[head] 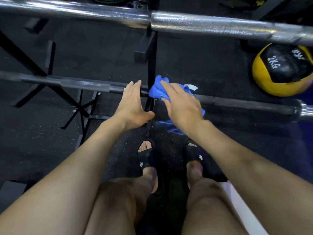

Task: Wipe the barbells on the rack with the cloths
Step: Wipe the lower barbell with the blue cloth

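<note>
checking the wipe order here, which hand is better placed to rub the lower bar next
Right. The right hand already has the blue cloth on the lower bar. The left hand is open and has no cloth.

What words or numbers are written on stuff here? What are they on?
"2KG": white print on the black panel of the yellow and black medicine ball.
A second white mark near the ball's top edge looks like the same weight, but is too distorted to read.
Small white logos on the black slides: too small to read.
</note>
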